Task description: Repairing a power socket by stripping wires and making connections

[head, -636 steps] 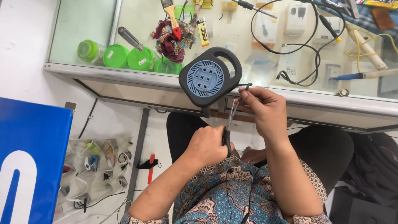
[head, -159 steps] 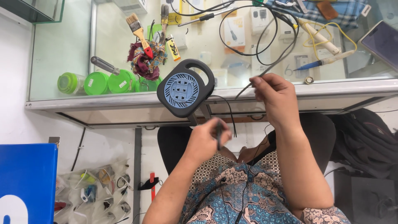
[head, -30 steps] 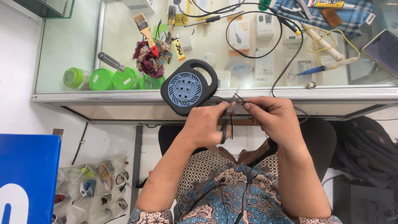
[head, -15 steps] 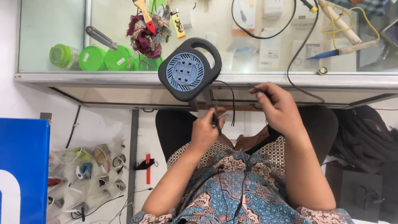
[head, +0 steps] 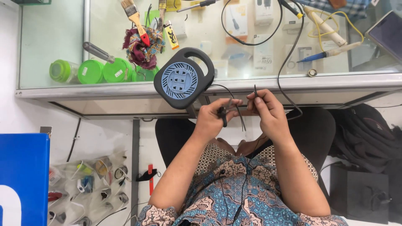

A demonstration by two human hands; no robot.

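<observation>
Thin black cable pinched between my hands, just below the glass counter's edge.

My left hand [head: 213, 119] grips a small dark-handled tool [head: 222, 115]; my right hand [head: 268, 111] fingertips pinch the cable [head: 239, 115], slender, glossy, looping.

Half a second ago the left hand [head: 213, 119] sat low beneath the cable reel [head: 182, 79], apart from the right hand [head: 268, 113]; now both are raised, fingertips nearly meeting; the thin black wire [head: 240, 117] hangs between them.

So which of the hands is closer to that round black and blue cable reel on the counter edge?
Left. The left hand sits just below and right of the round black and blue cable reel; the right hand is farther right, beyond the left.
</observation>
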